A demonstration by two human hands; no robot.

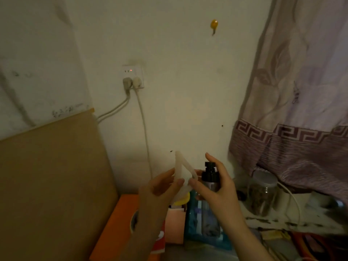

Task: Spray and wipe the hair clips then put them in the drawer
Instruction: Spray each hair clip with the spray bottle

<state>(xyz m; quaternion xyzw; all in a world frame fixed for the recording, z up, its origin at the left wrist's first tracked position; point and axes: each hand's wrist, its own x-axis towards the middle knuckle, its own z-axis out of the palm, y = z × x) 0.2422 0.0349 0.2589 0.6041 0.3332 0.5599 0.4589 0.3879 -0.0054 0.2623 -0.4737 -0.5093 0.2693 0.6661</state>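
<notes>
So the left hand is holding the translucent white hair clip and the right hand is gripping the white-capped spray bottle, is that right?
Not quite: the head view shows the spray bottle in the right hand has a black cap, not white. The left hand does hold the translucent white hair clip.

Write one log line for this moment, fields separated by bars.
left hand: holds white hair clip | right hand: grips spray bottle | stage: spraying

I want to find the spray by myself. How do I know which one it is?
Look below the wall socket, where two hands meet. The right hand holds the spray bottle upright, beside the white hair clip in the left hand. Unlike the glass jar to its right, it has a black pump top.
</notes>
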